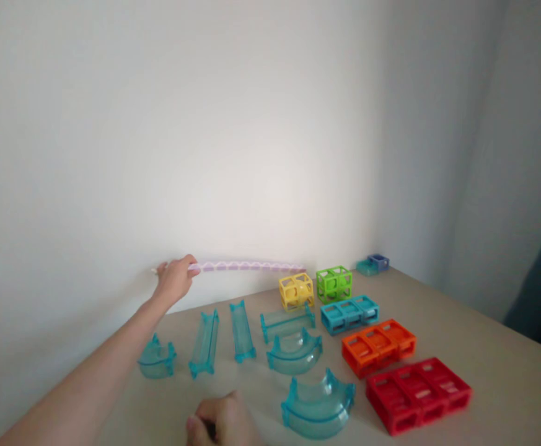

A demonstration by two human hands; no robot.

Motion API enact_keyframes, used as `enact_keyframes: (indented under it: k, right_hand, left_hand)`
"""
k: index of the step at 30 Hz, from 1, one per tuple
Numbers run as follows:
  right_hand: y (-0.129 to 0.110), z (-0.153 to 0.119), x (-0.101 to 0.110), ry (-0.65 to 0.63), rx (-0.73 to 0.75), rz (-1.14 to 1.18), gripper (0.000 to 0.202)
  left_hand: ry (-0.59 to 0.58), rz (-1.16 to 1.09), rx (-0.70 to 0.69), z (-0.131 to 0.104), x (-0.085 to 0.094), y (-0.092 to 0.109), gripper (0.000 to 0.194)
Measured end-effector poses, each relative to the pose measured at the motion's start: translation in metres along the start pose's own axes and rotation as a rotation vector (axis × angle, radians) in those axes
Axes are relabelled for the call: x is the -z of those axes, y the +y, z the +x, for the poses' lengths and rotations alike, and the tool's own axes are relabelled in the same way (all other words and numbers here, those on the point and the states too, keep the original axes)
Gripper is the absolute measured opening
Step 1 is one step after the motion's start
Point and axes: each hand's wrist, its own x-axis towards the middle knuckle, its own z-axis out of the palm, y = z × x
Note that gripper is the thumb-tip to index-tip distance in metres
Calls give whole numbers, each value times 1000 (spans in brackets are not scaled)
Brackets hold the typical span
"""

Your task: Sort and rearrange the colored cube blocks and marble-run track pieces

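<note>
My left hand (pixel 176 277) reaches to the back by the wall, its fingers closed round a long, thin lilac strip (pixel 246 267) with a white wavy pattern. Rightward from the hand, the strip runs along the wall, its far end just above a yellow frame block (pixel 296 291). A short pale tip pokes out left of the fingers. At the bottom edge my right hand (pixel 226 421) is curled into a loose fist, with nothing visible in it and part of it cut off. Nearest to it is a clear teal curved track piece (pixel 317 412).
Straight teal track pieces (pixel 204 344) and smaller curved ones (pixel 157 359) lie on the beige table (pixel 442 328). Green (pixel 334 284), blue (pixel 349 314), orange (pixel 378 347) and red (pixel 417 394) frame blocks form a row. Small pieces (pixel 373 264) sit at the back right corner.
</note>
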Motion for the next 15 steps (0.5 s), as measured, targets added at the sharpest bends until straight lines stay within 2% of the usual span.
enact_keyframes:
  k: [2, 3, 5, 7, 9, 11, 13, 15]
  right_hand:
    - [-4, 0, 7, -65, 83, 42, 29]
    - [-5, 1, 9, -78, 114, 75, 31]
    - [-4, 4, 10, -68, 137, 181, 37]
    - [-1, 8, 8, -45, 113, 343, 46]
    - [2, 12, 7, -70, 43, 546, 54]
    - [4, 14, 8, -151, -36, 770, 62]
    - [4, 15, 13, -257, -81, 986, 66]
    - [2, 14, 17, -388, -120, 1134, 71]
  left_hand:
    - [124, -1, 48, -23, 19, -15, 25]
    - [241, -41, 63, -38, 23, -20, 25]
    - [384, -118, 88, -72, 21, -27, 27]
    - [456, -226, 126, -104, 10, -28, 22]
    - [438, -336, 84, -129, -4, -23, 23]
    - [370, -405, 57, -146, -14, -14, 33]
    - [316, -430, -71, -155, -21, -6, 32]
    - [317, -461, -231, -160, -24, 2, 24]
